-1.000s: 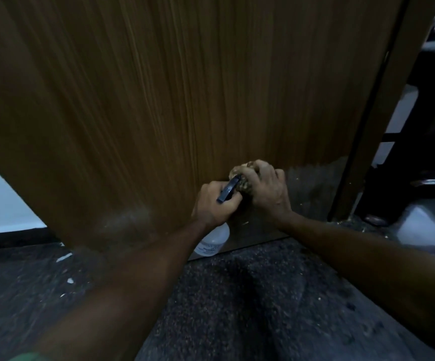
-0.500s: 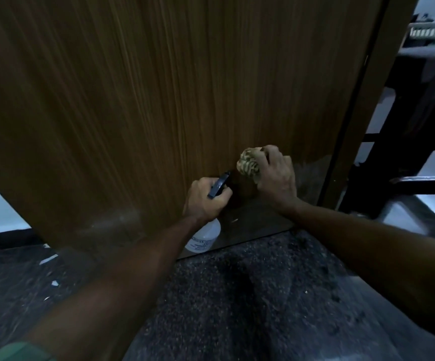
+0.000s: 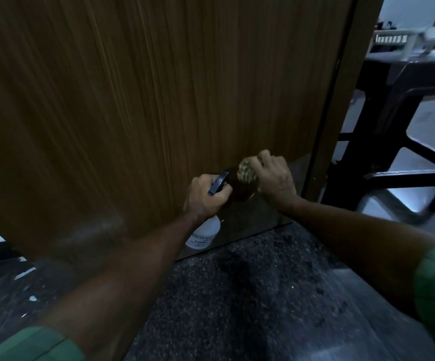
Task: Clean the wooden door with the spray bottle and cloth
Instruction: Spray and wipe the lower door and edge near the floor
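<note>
Door [image 3: 159, 100] of brown wood fills the upper frame. Low at centre right I see my right hand [image 3: 272, 179] bunching the cloth [image 3: 246, 173] in curled fingers against the panel. Just left, my left hand [image 3: 206, 196] grips the spray bottle [image 3: 206, 234] by its neck, dark nozzle toward the cloth. Speckled floor [image 3: 237, 308] lies below; dark furniture [image 3: 393, 126] stands at right.

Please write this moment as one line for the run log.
left hand: holds spray bottle | right hand: presses cloth on door, low, near its edge | phase: wiping
</note>
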